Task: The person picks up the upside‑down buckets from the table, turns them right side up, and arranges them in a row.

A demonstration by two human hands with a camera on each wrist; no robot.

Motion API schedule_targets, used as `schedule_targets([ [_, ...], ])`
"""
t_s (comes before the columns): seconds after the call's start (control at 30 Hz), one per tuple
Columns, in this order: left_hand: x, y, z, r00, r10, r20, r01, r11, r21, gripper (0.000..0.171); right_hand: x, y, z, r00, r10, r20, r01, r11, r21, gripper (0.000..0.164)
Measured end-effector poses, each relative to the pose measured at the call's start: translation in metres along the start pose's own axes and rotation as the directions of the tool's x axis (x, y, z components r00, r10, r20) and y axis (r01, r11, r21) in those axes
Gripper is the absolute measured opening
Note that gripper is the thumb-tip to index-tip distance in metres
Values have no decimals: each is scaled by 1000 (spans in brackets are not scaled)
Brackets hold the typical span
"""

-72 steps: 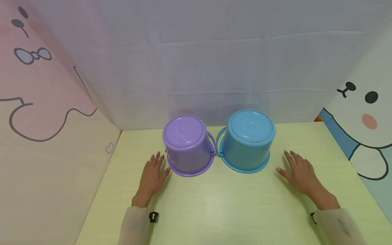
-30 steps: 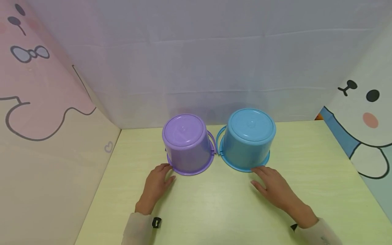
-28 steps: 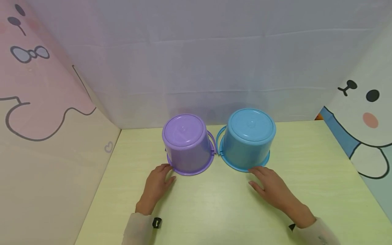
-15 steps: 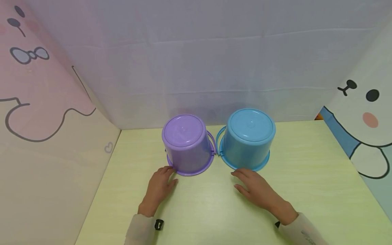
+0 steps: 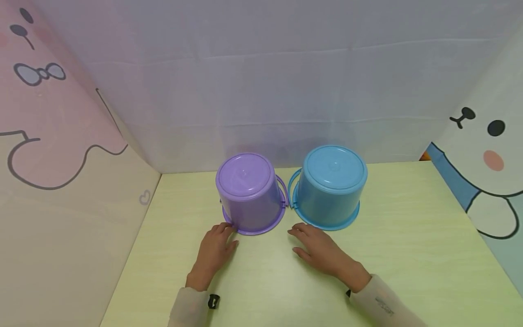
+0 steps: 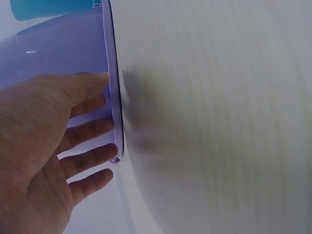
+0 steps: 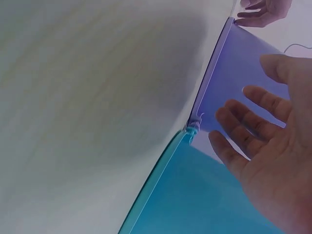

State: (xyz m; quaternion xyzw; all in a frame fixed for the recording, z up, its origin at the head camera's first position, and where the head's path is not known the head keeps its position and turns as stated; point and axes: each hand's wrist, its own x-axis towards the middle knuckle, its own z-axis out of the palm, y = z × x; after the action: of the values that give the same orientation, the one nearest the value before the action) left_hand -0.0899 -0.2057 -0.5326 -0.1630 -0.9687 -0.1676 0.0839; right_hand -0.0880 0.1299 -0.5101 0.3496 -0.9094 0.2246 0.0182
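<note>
Two plastic buckets stand upside down, side by side at the back of the table. On the left is the purple bucket (image 5: 254, 210); on the right, the blue bucket (image 5: 328, 206). Their purple handle (image 5: 282, 187) and blue handle (image 5: 292, 181) meet in between. My left hand (image 5: 214, 248) lies at the purple bucket's front left rim, fingers loosely spread and thumb apart; in the left wrist view its fingertips are at or very near the rim. In front of the gap between the buckets is my right hand (image 5: 320, 250), relaxed and holding nothing.
The pale yellow-green table (image 5: 261, 290) runs to a white cloth backdrop (image 5: 261, 91) close behind the buckets. Side panels with cartoon drawings stand at left (image 5: 73, 218) and right (image 5: 498, 200).
My right hand has come in from beyond the blue bucket and slid left along its front to the gap. My left hand has shifted slightly right and nearer to me. Both buckets stay put.
</note>
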Motion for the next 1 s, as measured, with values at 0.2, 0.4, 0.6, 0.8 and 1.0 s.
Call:
schedule_targets([
  [0.2, -1, 2, 2, 1000, 16, -5, -16, 1000, 18, 38, 17, -5, 9, 997, 40, 59, -40, 999, 2, 46],
  [0.4, -1, 2, 6, 1000, 23, -4, -23, 1000, 20, 37, 30, -8, 16, 995, 39, 88, -38, 999, -8, 50],
  [0.6, -2, 5, 5, 1000, 15, 0, -15, 1000, 15, 36, 40, -11, 20, 994, 28, 108, -26, 999, -24, 53],
  [0.8, 0, 9, 3, 1000, -1, -4, 1, 1000, 20, 33, 46, -15, 24, 991, 29, 129, -24, 999, -40, 53],
  [1.0, 2, 11, 2, 1000, -22, 1, 22, 999, 28, 32, 50, -16, 29, 992, 26, 123, -17, 997, -70, 51],
])
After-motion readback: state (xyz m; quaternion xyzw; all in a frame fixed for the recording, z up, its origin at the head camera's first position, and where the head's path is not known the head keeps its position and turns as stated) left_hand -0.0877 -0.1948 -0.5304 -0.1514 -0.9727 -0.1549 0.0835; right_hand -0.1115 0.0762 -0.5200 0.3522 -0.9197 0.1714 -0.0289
